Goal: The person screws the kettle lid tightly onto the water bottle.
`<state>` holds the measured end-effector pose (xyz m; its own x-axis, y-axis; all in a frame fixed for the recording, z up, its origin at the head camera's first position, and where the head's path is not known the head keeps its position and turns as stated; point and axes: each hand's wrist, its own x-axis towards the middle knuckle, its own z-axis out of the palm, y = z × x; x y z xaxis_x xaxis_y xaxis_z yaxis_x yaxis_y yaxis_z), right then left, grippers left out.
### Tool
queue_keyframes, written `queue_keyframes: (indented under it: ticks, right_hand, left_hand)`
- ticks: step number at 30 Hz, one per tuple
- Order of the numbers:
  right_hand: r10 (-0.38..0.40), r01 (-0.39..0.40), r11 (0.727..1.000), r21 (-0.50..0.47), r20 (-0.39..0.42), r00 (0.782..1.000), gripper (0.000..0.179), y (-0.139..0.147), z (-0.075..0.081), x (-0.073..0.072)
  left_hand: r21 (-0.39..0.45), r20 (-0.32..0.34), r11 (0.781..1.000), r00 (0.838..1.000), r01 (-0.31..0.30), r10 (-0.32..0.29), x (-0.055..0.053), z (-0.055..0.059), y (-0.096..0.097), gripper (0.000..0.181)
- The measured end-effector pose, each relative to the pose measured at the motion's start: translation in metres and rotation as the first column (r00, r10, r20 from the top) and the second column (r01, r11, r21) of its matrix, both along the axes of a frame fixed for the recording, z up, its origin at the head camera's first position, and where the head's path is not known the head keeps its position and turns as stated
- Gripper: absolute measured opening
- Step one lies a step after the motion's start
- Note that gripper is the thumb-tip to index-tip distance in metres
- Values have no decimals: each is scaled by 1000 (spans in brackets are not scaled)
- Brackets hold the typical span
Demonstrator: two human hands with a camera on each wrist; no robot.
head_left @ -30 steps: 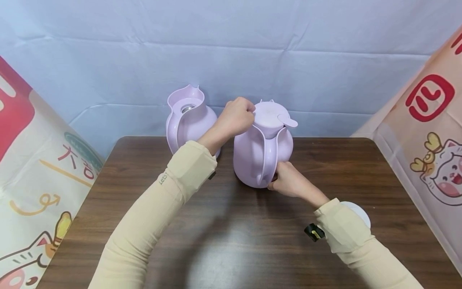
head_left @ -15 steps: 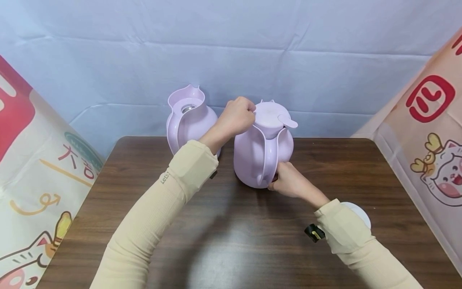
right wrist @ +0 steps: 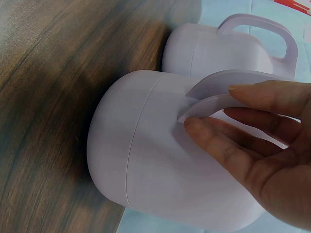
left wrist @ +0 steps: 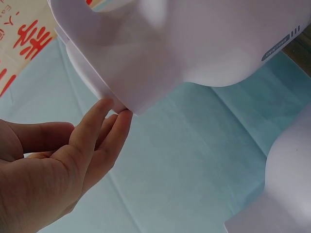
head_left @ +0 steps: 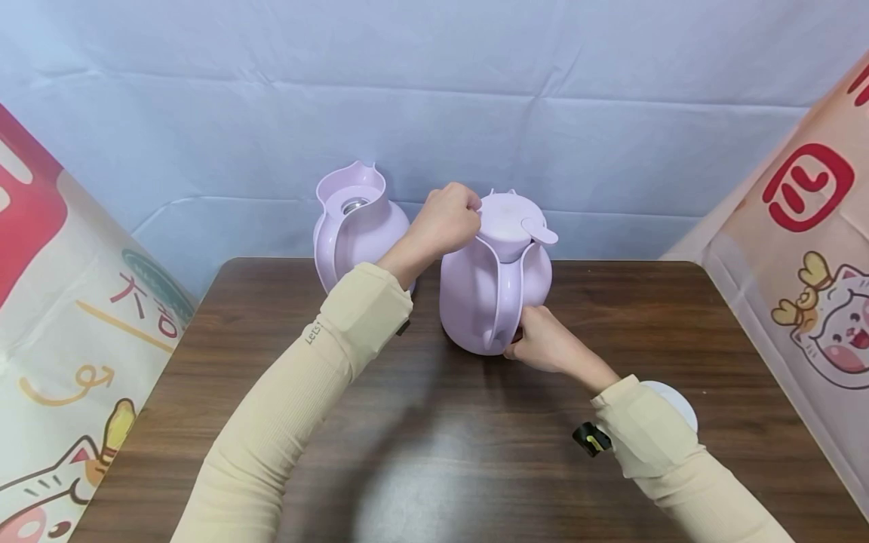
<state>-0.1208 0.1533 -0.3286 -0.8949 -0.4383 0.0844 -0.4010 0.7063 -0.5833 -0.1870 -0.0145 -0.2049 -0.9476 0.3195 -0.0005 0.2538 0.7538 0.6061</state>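
Note:
A lilac thermos jug (head_left: 465,302) stands upright on the table, its handle (head_left: 508,290) facing me and a round lid (head_left: 505,213) with a side tab on top. At the lid's left edge is my left hand (head_left: 444,219). The left wrist view shows that hand's fairly straight fingertips (left wrist: 125,115) touching the jug's rim and lid edge, with the thumb apart. My right hand (head_left: 543,339) holds the lower handle; in the right wrist view its thumb and fingers (right wrist: 214,141) lie on either side of the handle. To the left stands a second lilac jug (head_left: 372,241), lidless, its metal-ringed mouth showing.
Partly hidden by my right sleeve, a white round flat thing (head_left: 674,400) lies on the wooden table (head_left: 407,467). A pale blue cloth (head_left: 434,90) hangs behind the table, and printed panels stand at both sides.
The lid's tab has shifted very slightly toward the handle. Both hands and both jugs stay in nearly the same places.

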Motion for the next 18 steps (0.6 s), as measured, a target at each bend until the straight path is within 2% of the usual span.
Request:
queue_keyframes:
  ticks: [18]
  right_hand:
    - [1,-1,1000,-4,-1,1000,27,1,0,0]
  left_hand:
    - [-7,-12,1000,1000,8,-8,-1,-1,1,22]
